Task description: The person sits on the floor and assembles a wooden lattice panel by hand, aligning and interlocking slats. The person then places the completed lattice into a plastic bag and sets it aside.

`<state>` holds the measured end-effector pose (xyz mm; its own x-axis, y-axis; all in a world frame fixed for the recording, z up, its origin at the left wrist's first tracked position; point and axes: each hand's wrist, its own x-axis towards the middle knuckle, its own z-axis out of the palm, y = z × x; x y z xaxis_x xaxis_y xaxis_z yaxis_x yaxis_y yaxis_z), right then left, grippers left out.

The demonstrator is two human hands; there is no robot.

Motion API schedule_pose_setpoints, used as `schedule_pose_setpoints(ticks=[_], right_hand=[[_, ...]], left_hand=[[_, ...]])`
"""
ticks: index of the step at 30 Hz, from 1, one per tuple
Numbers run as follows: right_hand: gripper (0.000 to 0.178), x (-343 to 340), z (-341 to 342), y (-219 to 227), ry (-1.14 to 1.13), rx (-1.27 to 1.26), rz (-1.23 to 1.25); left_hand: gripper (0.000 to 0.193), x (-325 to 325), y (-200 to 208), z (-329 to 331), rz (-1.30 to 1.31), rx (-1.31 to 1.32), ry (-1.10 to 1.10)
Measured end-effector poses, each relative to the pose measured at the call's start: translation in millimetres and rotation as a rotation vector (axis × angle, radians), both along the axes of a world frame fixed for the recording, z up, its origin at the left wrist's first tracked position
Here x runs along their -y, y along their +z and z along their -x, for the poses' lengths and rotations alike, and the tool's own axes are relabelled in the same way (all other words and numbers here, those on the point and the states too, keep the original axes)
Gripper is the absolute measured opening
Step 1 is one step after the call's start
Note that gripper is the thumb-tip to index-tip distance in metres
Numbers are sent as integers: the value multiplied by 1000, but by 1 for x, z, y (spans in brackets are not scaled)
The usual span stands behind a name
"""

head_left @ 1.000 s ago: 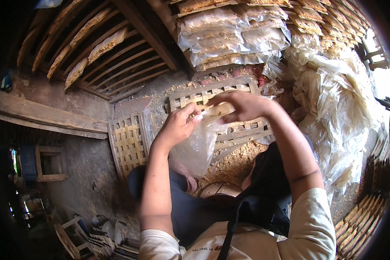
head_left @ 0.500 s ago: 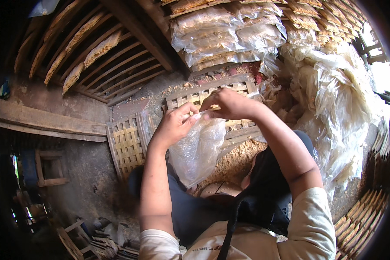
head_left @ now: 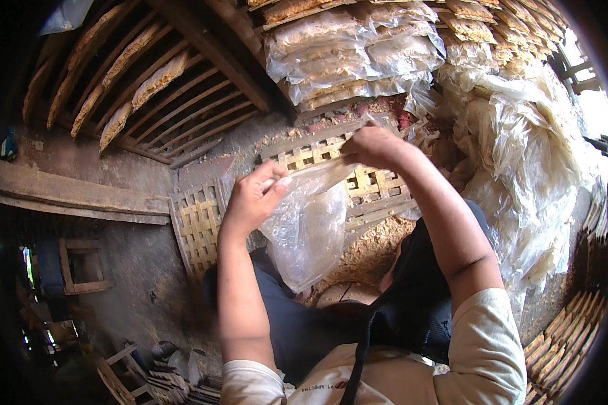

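Just above the dark trousers (head_left: 422, 277), a clear plastic bag (head_left: 309, 233) hangs from its top edge, pulled pretty straight between both hands, with a woven wooden panel (head_left: 382, 211) behind it. The left hand (head_left: 253, 199) has thumb and fingers pinched together on one end, and the right hand (head_left: 378, 145) is curled around the other, fingertips mostly hidden. Off to the right there's a big messy heap of plastic sheets (head_left: 513, 158).

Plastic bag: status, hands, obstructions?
Left hand, right hand: closed on one edge of the plastic bag, stretched between them. Bag hangs below. Woven panel beyond, nothing visibly in the way.
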<state>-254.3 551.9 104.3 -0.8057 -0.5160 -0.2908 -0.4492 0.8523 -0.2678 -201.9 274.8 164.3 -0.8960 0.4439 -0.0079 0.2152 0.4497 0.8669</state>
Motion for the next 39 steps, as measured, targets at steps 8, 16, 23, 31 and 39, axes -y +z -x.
schedule_pose_setpoints(ticks=[8,16,23,31,39], right_hand=[[36,-21,-10,19,-6,-180,395],[22,-14,12,9,-92,126,424],[37,-17,-5,35,-3,321,426],[29,-15,-11,38,-9,336,526],[49,-27,-10,34,126,111,633]], left_hand=[[7,28,8,-6,-158,8,112],[6,32,9,-6,-103,-2,98],[18,8,4,8,392,-862,11],[12,-24,-31,1,0,175,-90],[17,-28,-27,-3,108,-4,-92]])
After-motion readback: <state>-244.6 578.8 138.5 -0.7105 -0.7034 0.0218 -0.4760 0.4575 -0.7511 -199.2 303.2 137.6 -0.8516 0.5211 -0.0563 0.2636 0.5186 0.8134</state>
